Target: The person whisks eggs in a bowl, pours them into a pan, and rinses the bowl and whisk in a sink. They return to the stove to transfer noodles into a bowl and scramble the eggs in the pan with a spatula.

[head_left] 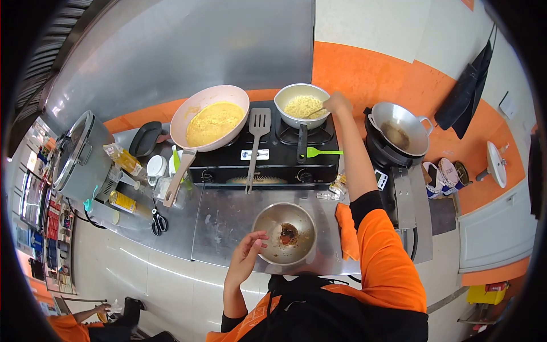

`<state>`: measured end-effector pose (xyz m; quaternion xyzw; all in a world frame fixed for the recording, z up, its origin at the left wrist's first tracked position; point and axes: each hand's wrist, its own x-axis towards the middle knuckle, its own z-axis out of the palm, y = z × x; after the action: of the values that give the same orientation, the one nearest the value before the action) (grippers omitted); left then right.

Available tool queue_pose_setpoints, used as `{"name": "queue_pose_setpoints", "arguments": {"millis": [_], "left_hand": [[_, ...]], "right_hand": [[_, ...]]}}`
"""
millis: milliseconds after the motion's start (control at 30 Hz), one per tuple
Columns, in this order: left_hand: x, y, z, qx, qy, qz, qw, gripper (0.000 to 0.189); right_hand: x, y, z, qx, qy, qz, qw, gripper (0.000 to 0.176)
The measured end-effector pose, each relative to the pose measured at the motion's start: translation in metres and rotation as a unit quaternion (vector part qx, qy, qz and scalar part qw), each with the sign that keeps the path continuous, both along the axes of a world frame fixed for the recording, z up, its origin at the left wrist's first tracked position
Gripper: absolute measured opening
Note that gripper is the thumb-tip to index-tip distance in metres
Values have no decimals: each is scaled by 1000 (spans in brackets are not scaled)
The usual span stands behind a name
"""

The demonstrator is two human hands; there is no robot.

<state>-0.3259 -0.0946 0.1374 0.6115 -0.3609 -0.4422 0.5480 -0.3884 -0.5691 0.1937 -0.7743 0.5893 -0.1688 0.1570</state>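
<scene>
My right hand (338, 104) reaches over a saucepan (290, 93) on the right burner, closed on a thin stirring utensil (317, 112). Its lower end dips into pale yellow instant noodles (302, 106), so its kind is hidden. Beside the left rim of a steel mixing bowl (305, 222), my left hand (246, 253) is held with loosely curled fingers apart, holding nothing. Dark sauce and reddish seasoning (288, 233) lie in the bowl. A pink frying pan (181, 122) with a yellow egg mixture (215, 123) sits on the left burner.
A slotted turner (259, 128) and a green utensil (325, 152) lie across the gas stove (228, 176). A wok (419, 137) stands right, an orange cloth (346, 231) near my right arm. Scissors (159, 222), bottles and a large pot (85, 162) are left. Another person (74, 328) is at lower left.
</scene>
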Motion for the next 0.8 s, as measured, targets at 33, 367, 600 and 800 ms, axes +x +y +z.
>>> {"name": "queue_pose_setpoints", "arguments": {"millis": [33,367,600,800], "left_hand": [[-1,0,-1,0,2,1,1000,30],[-6,-4,-3,-3,0,-8,1000,30],[-11,3,-6,-21,-23,1,1000,29],[-12,24,-19,-62,-97,78,990,31]], "right_hand": [[-3,1,3,3,-10,-25,1000,30],[-10,1,13,-12,33,20,999,33],[-15,-31,-21,-72,13,26,997,31],[-15,-95,-50,-157,181,289,927,29]]}}
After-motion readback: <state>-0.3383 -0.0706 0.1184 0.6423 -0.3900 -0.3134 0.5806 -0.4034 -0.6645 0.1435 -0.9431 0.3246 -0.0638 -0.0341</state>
